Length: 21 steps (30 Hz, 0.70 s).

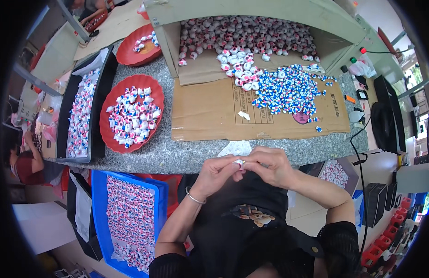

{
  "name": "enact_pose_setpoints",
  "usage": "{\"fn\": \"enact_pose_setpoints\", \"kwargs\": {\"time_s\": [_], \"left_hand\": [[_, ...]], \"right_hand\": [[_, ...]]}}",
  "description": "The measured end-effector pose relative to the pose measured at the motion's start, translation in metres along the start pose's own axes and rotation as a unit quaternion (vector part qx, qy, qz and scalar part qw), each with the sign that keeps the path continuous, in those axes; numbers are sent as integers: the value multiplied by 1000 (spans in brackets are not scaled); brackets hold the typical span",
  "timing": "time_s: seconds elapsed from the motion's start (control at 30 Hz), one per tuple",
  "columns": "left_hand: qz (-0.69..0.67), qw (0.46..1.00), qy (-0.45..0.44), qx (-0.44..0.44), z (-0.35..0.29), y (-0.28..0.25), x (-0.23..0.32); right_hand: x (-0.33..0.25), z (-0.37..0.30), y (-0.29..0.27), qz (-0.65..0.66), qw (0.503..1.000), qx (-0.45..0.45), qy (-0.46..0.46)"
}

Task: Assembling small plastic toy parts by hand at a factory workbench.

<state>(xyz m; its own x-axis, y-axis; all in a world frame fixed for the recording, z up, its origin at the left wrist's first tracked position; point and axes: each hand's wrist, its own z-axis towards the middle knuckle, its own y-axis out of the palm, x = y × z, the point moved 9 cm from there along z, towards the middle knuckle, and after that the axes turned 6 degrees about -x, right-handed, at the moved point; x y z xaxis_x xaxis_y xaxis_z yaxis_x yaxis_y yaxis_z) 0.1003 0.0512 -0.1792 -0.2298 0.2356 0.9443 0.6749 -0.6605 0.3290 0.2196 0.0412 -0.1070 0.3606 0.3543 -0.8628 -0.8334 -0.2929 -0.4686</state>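
Close to the bench's front edge, my left hand (217,176) and my right hand (272,167) meet with fingertips pinched together. Between them is a small white and pink figure piece (239,162), mostly covered by the fingers. Beyond my hands, a flat cardboard sheet (200,111) carries a heap of small blue and white pieces (288,90). A cluster of larger white and pink pieces (242,69) adjoins that heap. To the left, a red scalloped dish (104,118) holds several pieces coloured white, pink and blue.
An open-fronted box (166,41) behind the cardboard is heaped with white and pink pieces. A black tray (97,116) and another red dish (126,48) stand left. Below sits a blue crate (99,208) of pieces. A black cable (358,171) hangs right. Another person (31,160) sits far left.
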Motion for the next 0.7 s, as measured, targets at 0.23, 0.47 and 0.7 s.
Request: {"fn": "enact_pose_setpoints", "kwargs": {"time_s": [0.23, 0.47, 0.7], "left_hand": [[144, 984, 34, 103, -6, -31, 35], [673, 614, 157, 381, -32, -109, 163], [568, 783, 141, 209, 124, -74, 91]], "right_hand": [[39, 15, -16, 14, 998, -21, 64], [93, 26, -86, -374, 927, -16, -23], [84, 37, -75, -454, 887, -72, -46]]}}
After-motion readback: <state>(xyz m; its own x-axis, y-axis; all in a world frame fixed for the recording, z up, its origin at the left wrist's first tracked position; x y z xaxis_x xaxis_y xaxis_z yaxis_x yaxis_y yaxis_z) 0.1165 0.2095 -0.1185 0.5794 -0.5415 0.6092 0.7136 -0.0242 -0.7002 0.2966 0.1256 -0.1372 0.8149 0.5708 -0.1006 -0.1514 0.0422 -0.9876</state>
